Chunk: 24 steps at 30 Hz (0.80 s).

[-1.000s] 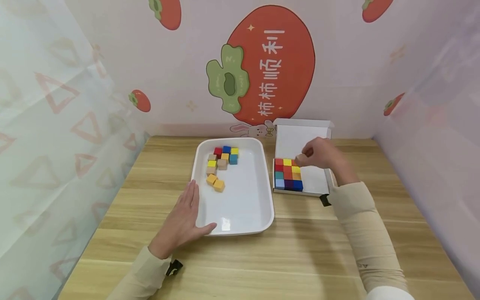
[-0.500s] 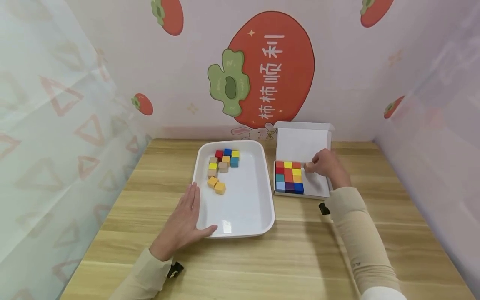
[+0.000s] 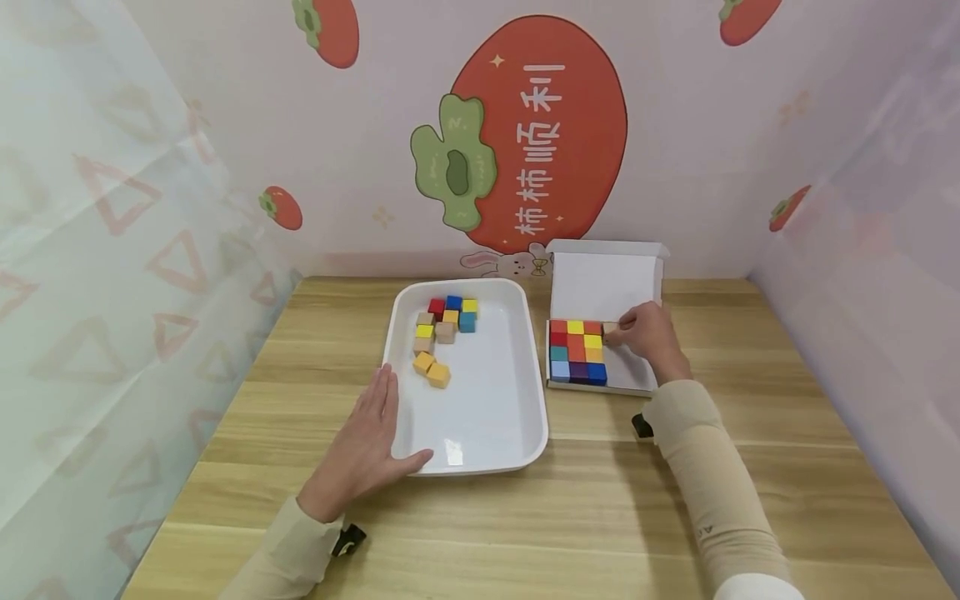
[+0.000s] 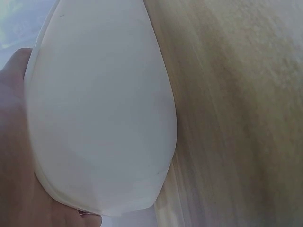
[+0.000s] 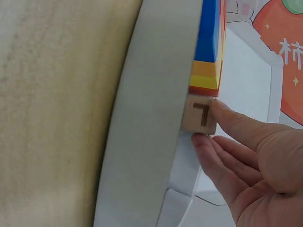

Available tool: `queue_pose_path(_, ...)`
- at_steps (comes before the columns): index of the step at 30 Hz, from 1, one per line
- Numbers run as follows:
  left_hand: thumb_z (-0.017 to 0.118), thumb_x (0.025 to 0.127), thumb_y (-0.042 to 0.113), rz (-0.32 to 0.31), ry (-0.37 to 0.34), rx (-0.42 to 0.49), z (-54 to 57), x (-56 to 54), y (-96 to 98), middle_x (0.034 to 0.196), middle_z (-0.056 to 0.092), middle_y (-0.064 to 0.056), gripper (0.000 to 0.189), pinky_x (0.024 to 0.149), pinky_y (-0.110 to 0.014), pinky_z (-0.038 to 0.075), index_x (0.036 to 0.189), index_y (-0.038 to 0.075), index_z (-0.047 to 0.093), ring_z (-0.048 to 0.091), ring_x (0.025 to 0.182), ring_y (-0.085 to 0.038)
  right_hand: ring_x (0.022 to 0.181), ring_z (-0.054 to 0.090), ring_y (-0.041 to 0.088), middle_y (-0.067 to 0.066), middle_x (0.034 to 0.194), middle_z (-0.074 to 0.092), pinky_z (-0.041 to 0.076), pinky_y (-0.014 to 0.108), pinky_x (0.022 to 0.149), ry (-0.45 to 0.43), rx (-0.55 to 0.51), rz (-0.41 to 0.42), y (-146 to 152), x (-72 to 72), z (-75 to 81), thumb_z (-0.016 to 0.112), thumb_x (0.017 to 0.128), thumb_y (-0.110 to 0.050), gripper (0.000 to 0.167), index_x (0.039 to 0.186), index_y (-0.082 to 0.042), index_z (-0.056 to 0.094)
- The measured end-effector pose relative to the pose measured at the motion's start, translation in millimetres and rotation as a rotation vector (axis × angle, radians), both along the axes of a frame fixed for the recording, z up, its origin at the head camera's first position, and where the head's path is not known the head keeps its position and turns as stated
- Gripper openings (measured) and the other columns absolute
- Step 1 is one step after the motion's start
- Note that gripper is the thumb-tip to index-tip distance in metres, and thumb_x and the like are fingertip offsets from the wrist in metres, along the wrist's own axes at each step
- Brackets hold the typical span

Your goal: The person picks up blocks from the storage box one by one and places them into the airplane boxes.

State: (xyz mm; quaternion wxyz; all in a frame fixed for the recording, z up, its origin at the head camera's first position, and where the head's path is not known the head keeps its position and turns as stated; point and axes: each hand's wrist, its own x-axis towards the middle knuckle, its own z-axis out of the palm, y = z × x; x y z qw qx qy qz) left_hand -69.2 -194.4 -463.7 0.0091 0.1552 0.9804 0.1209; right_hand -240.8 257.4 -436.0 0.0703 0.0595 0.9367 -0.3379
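Note:
My right hand (image 3: 651, 337) pinches a plain wooden cube (image 5: 200, 114) between thumb and fingers, inside the white cardboard box (image 3: 626, 377). In the right wrist view a dark L-shaped mark shows on the cube's face, and the cube sits against the end of a row of coloured cubes (image 5: 208, 35). Those cubes fill the box's left part in rows of red, yellow, orange, teal, purple and blue. My left hand (image 3: 360, 442) rests on the near left corner of the white tray (image 3: 542, 400), fingers straight along its side and thumb over the front rim.
Several cubes lie in the tray's far left part, among them a blue cube (image 3: 453, 302), a teal cube (image 3: 467, 322) and an orange cube (image 3: 438, 375). The box's raised lid (image 3: 606, 279) leans near the printed back wall (image 3: 360, 150). Wooden tabletop (image 3: 525, 533) extends in front.
My right hand has lowered the wooden cube into the box and brought it left against the cube at the end of the far row. The left hand stays at the tray.

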Motion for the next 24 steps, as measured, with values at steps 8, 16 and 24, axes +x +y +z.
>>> queue_pose_path(8,0.060,0.089,0.077,0.001,-0.001,-0.018,-1.1,-0.2,-0.7,0.178,0.002,-0.023,0.125,0.131,-0.058,0.025,0.167,-0.006,0.007,0.008,0.166,-0.042,0.114,0.057,0.041,0.030,0.124,0.069,0.055,0.056,0.104,0.046,0.039,0.078,-3,-1.2,-1.2,0.079,0.095,-0.014,0.041,0.127,0.011,0.070)
queue_pose_path(16,0.060,0.089,0.077,-0.002,0.004,-0.006,-3.2,-0.7,-1.1,0.178,0.002,-0.023,0.125,0.131,-0.058,0.024,0.167,-0.006,0.008,0.008,0.166,-0.042,0.115,0.061,0.043,0.029,0.133,0.065,0.059,0.055,0.102,0.020,0.084,0.145,-15,-5.3,25.4,0.074,0.099,-0.017,0.045,0.136,0.007,0.065)
queue_pose_path(24,0.060,0.088,0.076,-0.007,0.013,-0.003,-3.6,-1.5,-2.3,0.178,0.003,-0.024,0.125,0.132,-0.058,0.023,0.167,-0.006,0.007,0.008,0.166,-0.042,0.117,0.066,0.040,0.023,0.134,0.068,0.060,0.051,0.103,0.077,0.070,0.272,-54,-9.1,58.6,0.074,0.099,-0.014,0.044,0.139,0.002,0.066)
